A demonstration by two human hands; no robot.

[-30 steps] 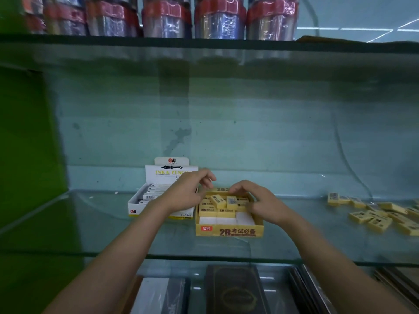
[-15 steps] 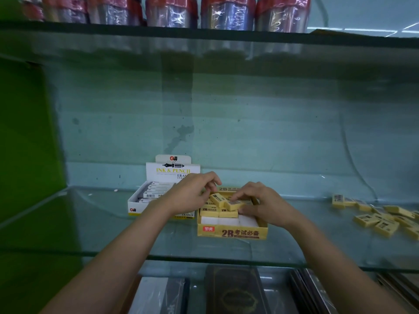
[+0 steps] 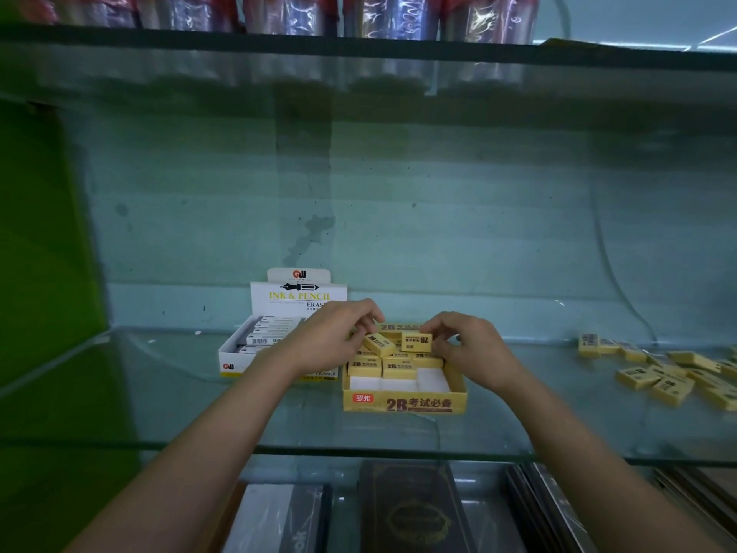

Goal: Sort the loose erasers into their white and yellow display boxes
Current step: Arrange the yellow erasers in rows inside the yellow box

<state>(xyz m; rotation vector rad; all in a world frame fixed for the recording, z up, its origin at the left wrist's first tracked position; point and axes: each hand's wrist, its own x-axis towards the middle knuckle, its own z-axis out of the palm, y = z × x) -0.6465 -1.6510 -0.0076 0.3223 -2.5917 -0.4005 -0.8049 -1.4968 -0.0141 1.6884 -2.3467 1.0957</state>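
A yellow display box (image 3: pixel 404 403) marked 2B stands on the glass shelf, partly filled with yellow erasers; its front row shows white. Both hands are over its back part. My left hand (image 3: pixel 331 341) pinches a tilted yellow eraser (image 3: pixel 379 344). My right hand (image 3: pixel 468 347) pinches another yellow eraser (image 3: pixel 416 341), held upright on its edge. To the left, behind my left wrist, sits the white display box (image 3: pixel 235 355) with white erasers in rows. Several loose yellow erasers (image 3: pixel 670 375) lie on the shelf at the far right.
The glass shelf (image 3: pixel 159 405) ends at a front edge below the boxes. Books lie on the level beneath. A second glass shelf overhead carries wrapped cylinders (image 3: pixel 391 14). A green wall (image 3: pixel 36 253) closes the left side.
Both hands have closed in over the back of the yellow box, and each has lifted a yellow eraser there; the right one's eraser now stands on edge.
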